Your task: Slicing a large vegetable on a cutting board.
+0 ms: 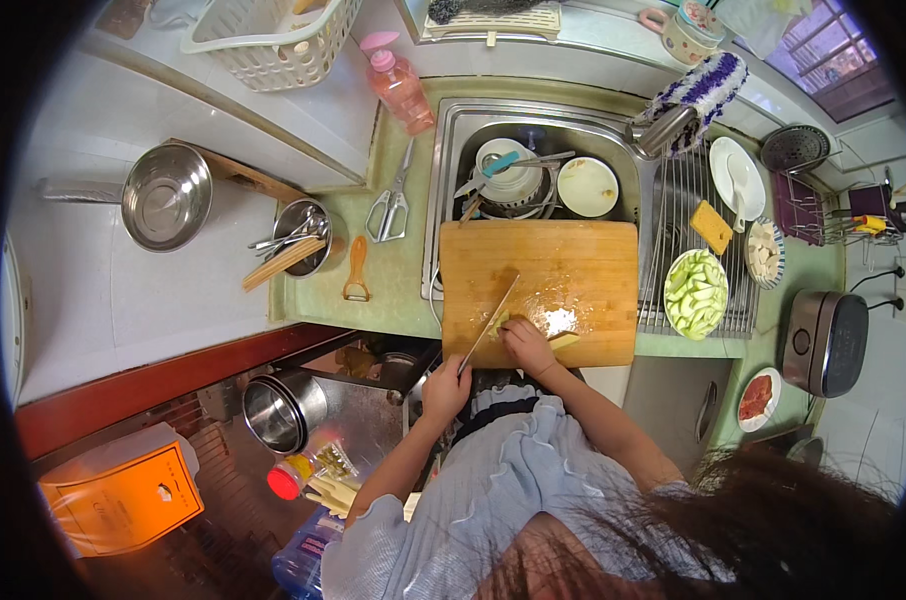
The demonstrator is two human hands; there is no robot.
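Note:
A wooden cutting board point(543, 262) lies across the front of the sink, its surface wet. My left hand point(445, 388) grips a knife point(489, 321) by its handle, the blade slanting up to the right over the board's left part. Just right of the blade, the fingers of my right hand point(526, 346) hold a small pale yellow-green piece of food point(501, 322) against the board. Another pale yellow piece point(564, 340) lies beside my right hand, near the board's front edge. What kind of food these pieces are, I cannot tell.
Behind the board, the sink point(625, 180) holds bowls and utensils. At right are a bowl of sliced green vegetable point(695, 294), a yellow sponge point(711, 226), a bowl of white chunks point(765, 253) and a plate of raw meat point(757, 399). Kitchen scissors point(390, 210) and a peeler point(357, 268) lie left.

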